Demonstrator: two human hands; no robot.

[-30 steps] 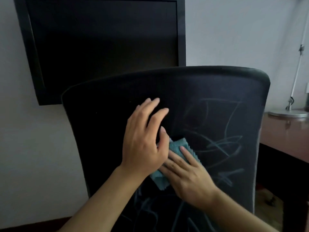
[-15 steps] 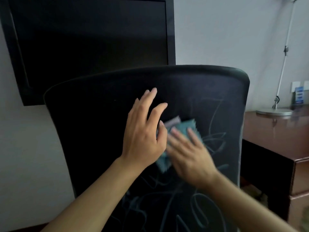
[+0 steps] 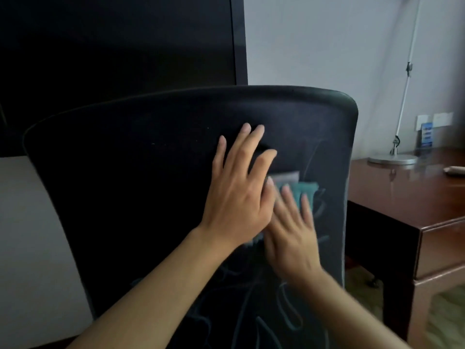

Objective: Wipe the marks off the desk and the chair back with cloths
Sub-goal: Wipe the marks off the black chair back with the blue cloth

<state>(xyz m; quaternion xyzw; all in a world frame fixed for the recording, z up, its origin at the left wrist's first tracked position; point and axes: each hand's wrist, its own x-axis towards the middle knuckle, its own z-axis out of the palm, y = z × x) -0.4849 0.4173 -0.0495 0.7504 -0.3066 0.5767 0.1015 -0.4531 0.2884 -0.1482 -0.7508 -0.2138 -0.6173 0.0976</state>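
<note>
A black chair back fills the middle of the view, with pale chalk-like scribbles on its right side and lower part. My left hand lies flat on it, fingers spread and straight. Just to its right, my right hand presses a teal cloth flat against the scribbled area; the hand is blurred from motion. Part of the cloth is hidden under both hands. The brown desk stands to the right of the chair.
A large dark screen hangs on the wall behind the chair. On the desk stand a silver lamp base with a thin pole and a small pale object at the right edge. Desk drawers are lower right.
My right hand has slid the cloth up and to the right across the chair back. My left hand stays flat on it. The camera has drifted, so the chair sits further left.
</note>
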